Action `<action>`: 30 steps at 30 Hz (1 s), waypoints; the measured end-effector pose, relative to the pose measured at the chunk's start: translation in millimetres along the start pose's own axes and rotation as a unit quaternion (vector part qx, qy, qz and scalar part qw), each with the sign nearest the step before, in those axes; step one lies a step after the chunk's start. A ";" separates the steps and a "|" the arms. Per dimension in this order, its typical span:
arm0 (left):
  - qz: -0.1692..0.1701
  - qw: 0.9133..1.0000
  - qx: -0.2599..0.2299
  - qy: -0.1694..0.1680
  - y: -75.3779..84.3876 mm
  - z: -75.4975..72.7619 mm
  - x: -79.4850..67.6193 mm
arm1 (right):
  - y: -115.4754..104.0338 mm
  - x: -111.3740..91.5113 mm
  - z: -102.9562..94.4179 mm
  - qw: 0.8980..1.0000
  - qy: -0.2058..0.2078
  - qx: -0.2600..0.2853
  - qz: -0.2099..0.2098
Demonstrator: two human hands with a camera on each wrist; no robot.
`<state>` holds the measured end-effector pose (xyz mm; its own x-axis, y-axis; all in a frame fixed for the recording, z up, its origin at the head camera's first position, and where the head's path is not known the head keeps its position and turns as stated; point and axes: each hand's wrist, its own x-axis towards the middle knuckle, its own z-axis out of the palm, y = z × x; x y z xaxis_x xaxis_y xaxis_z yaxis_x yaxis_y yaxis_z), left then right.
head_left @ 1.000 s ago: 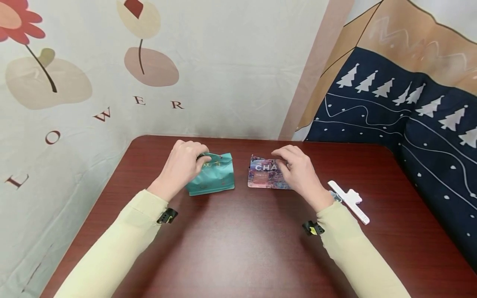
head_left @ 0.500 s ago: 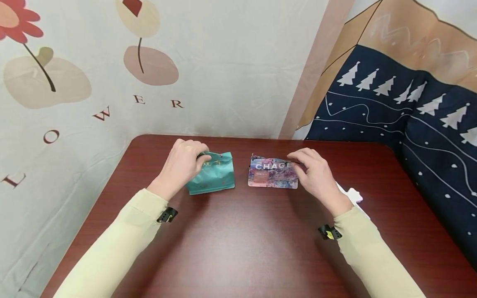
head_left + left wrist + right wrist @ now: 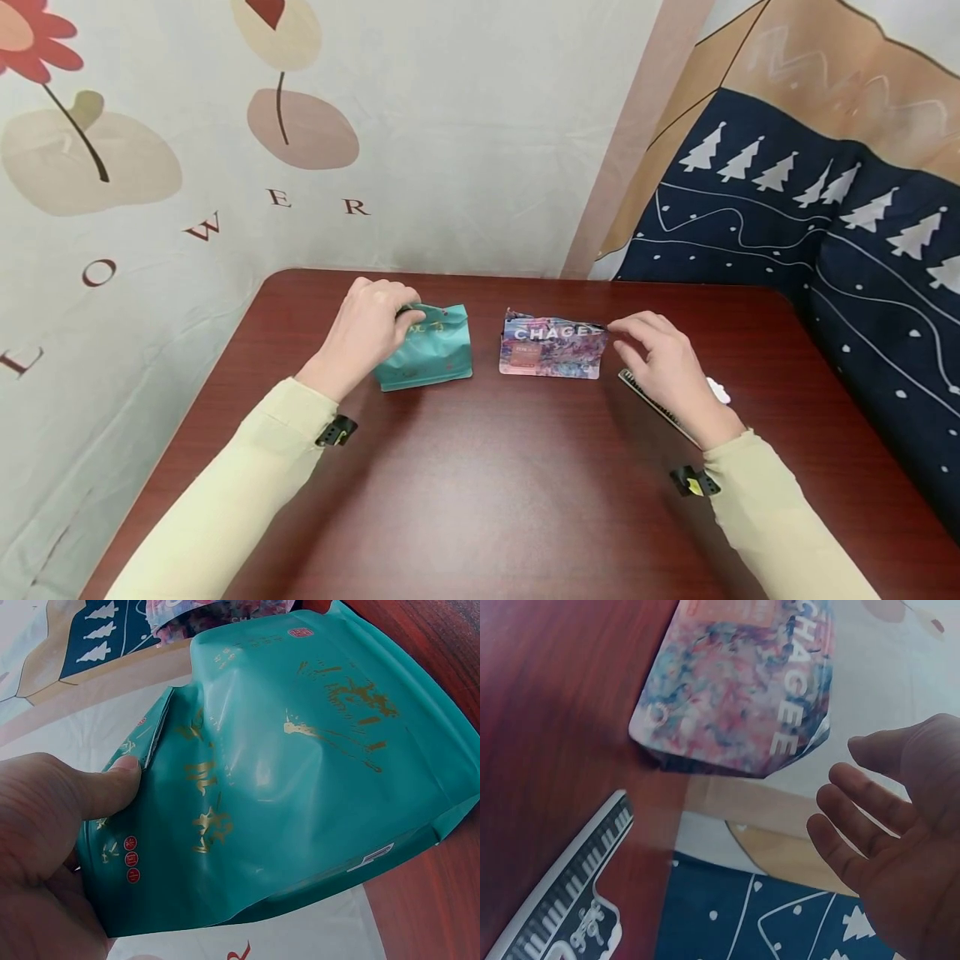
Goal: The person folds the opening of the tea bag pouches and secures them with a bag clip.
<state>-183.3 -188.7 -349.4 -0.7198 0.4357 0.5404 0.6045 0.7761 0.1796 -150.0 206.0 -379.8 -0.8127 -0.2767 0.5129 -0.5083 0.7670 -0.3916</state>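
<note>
Pinching, apparently steadying, the teal pouch (image 3: 431, 357) with left hand (image 3: 367, 323) — holding right hand (image 3: 667, 362) loosely spread right of that pouch — likely needing to curl before gripping.

Teal bag (image 3: 262, 765): plastic-looking film, semi-gloss, creased; gold print (image 3: 201, 776) metallic-looking. CHAGEE pouch (image 3: 551, 354): smooth film, slight sheen. Tabletop (image 3: 480, 500): wood-grained, polished, reflective. Clip (image 3: 574, 885): smooth, hard plastic-looking. Backdrop (image 3: 465, 167): cloth-like, matt, lightly wrinkled. Sleeves (image 3: 225, 492): matt cloth.
</note>
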 end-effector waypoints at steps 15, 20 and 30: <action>-0.003 1.000 0.000 -0.004 -0.1 0.7 1.4 | 24.4 -22.7 -11.3 0.996 -0.065 -0.033 0.059; -0.002 1.000 -0.001 -0.003 -1.0 1.3 1.5 | 34.5 -29.0 -11.1 0.995 -0.068 -0.040 0.064; 0.001 1.000 -0.006 0.004 -1.3 2.3 0.9 | 50.5 -39.4 -12.1 0.986 -0.114 -0.051 0.111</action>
<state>-185.5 -188.3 -351.0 -0.7165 0.4330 0.5469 0.6093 0.7703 0.1883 -140.2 262.6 -410.5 -0.9493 -0.2095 0.2346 -0.2892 0.8745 -0.3894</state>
